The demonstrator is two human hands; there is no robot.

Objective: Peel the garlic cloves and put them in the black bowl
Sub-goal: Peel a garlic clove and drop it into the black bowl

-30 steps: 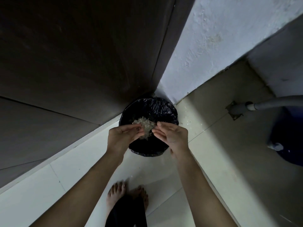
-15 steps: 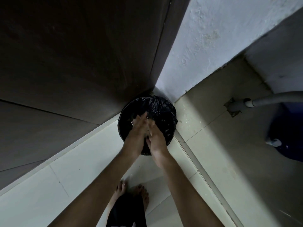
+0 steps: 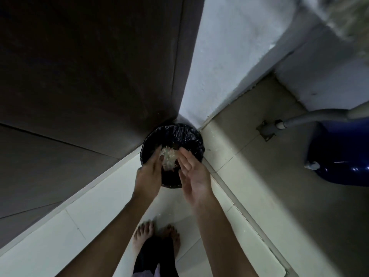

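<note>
While both hands hang over the bag-lined black bin at frame centre, the head view shows a pale papery clump, judged to be garlic skins, between them above the bin mouth. The left hand has straight fingers, tips at the clump's left edge, gripping nothing. The right hand is palm up, fingers spread and relaxed, released, just beside the clump. Cannot tell if the clump rests on the left fingers or is in the air. No peeled cloves and no black bowl in frame.

The skins likely handle as very light, dry, flaky and clingy; better scooped in cupped palms than pinched.

Around:
- dark door panel, upper left
- white wall, upper middle
- grey hose and blue tub, right
- bare feet, lower centre, on the tiled floor

Nothing stands between hands and bin; flakes may drift onto the floor.
</note>
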